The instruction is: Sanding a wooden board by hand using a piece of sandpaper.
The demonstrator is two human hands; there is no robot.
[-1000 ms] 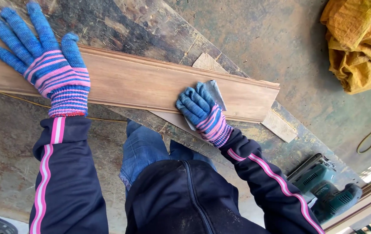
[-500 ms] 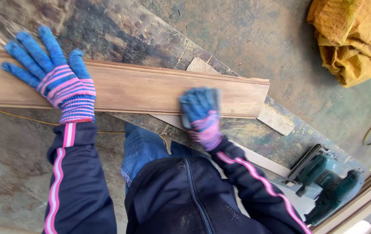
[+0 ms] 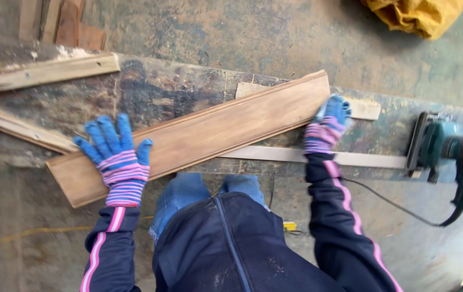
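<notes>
A long brown wooden board (image 3: 199, 135) lies aslant on the stained worktop (image 3: 161, 92), its near end low at the left and its far end rising to the right. The left hand (image 3: 117, 162), in a blue glove with pink stripes, lies flat on the board close to its near end, fingers spread wide and pressing down, gripping nothing. The right hand (image 3: 326, 127), gloved the same, sits just off the board's far end at its lower corner, fingers curled; it is blurred, and whether it grips anything cannot be told. A pale thin strip of wood (image 3: 318, 157) runs from under the board past the right hand's wrist. Beyond the board's far end, well past the right hand, a green power sander (image 3: 447, 151) rests on the worktop, its black cord trailing down. Above the board's near end lies a worn batten (image 3: 42, 73). Far beyond the board's far end, yellow cloth (image 3: 415, 15) lies bunched on the floor.
</notes>
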